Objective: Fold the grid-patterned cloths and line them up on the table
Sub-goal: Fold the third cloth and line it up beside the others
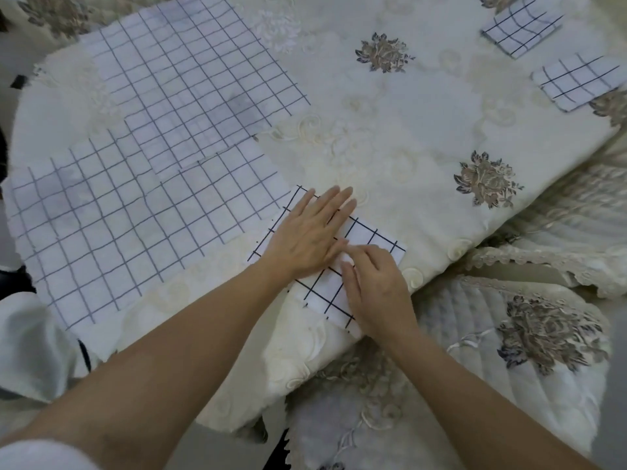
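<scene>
Grid cloth [371, 237], part-folded, lay at the near edge of the table [424, 130]; we pressed our left hand [305, 242] flat on it, fingers straight, while our right hand [376, 286] pinched its fold with curled fingers

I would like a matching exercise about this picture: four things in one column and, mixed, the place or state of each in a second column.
1 left hand
2 right hand
3 spread cloths
4 folded cloths

A far right of the table
B flat on the cloth being folded
C overlapping at the left
D fingers curled, pinching that cloth

Pairs: 1-B, 2-D, 3-C, 4-A.
</scene>
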`<action>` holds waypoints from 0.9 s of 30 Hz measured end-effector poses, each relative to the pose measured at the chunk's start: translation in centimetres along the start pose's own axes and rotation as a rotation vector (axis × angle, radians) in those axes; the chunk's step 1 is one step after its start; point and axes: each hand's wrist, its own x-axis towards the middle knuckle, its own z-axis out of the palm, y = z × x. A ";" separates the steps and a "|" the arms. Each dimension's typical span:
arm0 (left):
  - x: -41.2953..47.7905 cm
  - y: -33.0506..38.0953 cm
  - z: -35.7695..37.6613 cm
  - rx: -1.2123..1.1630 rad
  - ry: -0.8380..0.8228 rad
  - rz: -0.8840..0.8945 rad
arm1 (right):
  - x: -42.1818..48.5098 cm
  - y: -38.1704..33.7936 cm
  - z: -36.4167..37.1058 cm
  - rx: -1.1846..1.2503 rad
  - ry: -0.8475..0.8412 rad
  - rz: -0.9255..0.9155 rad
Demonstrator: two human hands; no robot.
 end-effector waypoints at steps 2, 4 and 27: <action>0.4 -0.1 1.0 0.020 -0.050 0.004 | 1.9 -0.2 1.5 -0.002 0.051 0.066; 0.5 -0.1 1.9 0.052 -0.070 0.022 | 3.5 -0.9 3.5 -0.033 0.010 0.134; -4.1 2.1 2.2 -0.036 -0.015 -0.210 | 0.4 1.3 1.6 -0.447 -0.158 0.406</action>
